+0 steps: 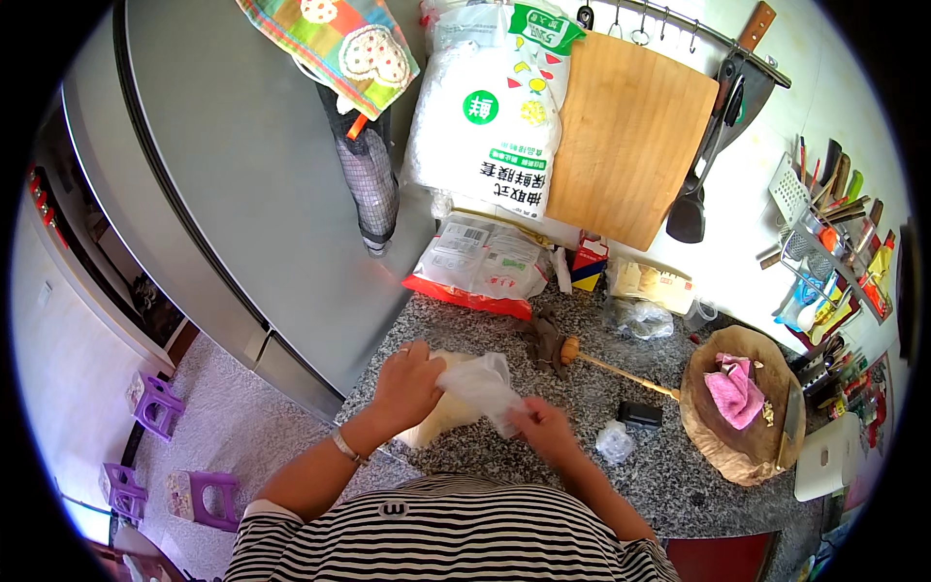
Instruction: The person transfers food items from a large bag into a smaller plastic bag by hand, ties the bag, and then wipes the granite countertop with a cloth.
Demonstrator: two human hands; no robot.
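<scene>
Between my two hands a thin translucent plastic bag is stretched over the counter. My left hand, with a ring and a bracelet, pinches its left end. The bag's lower right end is in the fingers of my right hand, which looks slightly blurred. Below the bag and partly hidden by it and my left hand lies a pale cream-coloured item; what it is I cannot tell. To the right of my right hand rest a crumpled clear plastic bag and a small black box.
A round wooden chopping block holds a pink cloth and a cleaver. A wooden-handled stick reaches toward it from a dark cloth. Packaged food stands at the back, beside the grey refrigerator. Purple stools stand on the floor.
</scene>
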